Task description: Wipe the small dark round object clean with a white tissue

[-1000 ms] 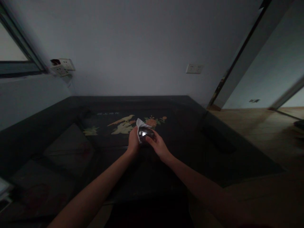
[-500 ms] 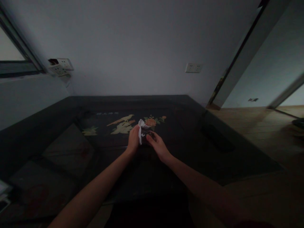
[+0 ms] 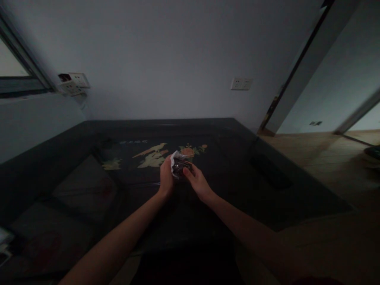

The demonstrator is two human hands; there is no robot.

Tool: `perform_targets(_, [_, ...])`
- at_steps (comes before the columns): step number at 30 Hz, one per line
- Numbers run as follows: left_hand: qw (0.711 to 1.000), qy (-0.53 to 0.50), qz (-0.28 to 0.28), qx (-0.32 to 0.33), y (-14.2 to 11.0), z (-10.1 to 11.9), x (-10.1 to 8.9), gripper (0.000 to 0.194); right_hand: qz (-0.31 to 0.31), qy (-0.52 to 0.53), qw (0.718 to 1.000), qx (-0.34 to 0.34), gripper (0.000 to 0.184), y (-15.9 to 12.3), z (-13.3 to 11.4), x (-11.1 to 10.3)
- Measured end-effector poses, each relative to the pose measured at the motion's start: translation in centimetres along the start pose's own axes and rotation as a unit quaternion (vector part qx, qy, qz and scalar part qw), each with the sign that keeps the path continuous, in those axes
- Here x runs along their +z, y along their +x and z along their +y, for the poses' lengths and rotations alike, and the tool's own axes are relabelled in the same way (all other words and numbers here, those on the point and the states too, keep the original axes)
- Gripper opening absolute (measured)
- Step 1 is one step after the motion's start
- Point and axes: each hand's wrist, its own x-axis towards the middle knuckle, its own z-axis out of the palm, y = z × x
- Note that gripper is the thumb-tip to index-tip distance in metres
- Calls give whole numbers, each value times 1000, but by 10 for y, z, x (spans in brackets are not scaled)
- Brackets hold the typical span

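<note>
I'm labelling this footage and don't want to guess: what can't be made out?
All in the head view:
Left hand: fingertips hidden behind the white sheet.
Dark object: identity unclear; white sheet, dimness and right hand obscure it.
White lettering on the table: too small and blurred.
Pale thing, lower left: cut off by the frame's edge.

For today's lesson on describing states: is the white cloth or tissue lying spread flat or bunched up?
Bunched up: the white cloth or tissue shows creased, raised edges between the left hand and the dark object.
</note>
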Motion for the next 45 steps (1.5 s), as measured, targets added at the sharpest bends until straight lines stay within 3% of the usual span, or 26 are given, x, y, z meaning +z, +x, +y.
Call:
perform_targets(4, [982, 110, -60, 143, -5, 4, -4, 42, 10, 10, 1000, 1, 50, -1, 3, 1])
perform_targets(8, [923, 228, -124, 285, -3, 9, -7, 40, 14, 15, 1000, 14, 50, -2, 6, 1])
perform_targets(10, [900, 245, -156, 325, -2, 11, -9, 36, 15, 18, 1000, 19, 47, -2, 7, 1])
perform_targets(13, [917, 233, -148, 290, 0, 13, -8, 33, 19, 26, 999, 28, 46, -2, 6, 2])
perform_targets(18, [994, 73, -76, 18, 8, 7, -4, 28, 24, 19, 999, 30, 49, -1, 1, 2])
perform_targets(21, [992, -42, -34, -118, 13, 3, 0, 23, 11, 2, 1000, 11, 49, -1, -4, 1])
perform_targets(25, [973, -133, -5, -186, 14, 2, 3, 21, -3, -10, 1000, -24, 49, -1, -8, 2])
perform_targets(27, [981, -119, 4, -156, 9, 5, 3, 21, -10, -5, 1000, -23, 52, -1, -8, 2])
perform_targets(31, [998, 38, -30, 35, -3, 15, 1, 30, -12, 2, 1000, -16, 55, -2, -7, 2])
perform_targets(37, [939, 213, -105, 249, -9, 23, -2, 35, 8, -5, 1000, -17, 50, -4, -5, 3])
perform_targets(39, [919, 254, -131, 273, -7, 23, -3, 32, 16, 0, 1000, 1, 48, -4, -2, 3])
perform_targets(41, [917, 263, -141, 265, -6, 23, -3, 31, 17, 9, 1000, 15, 47, -4, 0, 3])
perform_targets(45, [960, 194, -105, 171, -1, 24, -2, 31, 13, 14, 1000, 11, 49, -3, -2, 2])
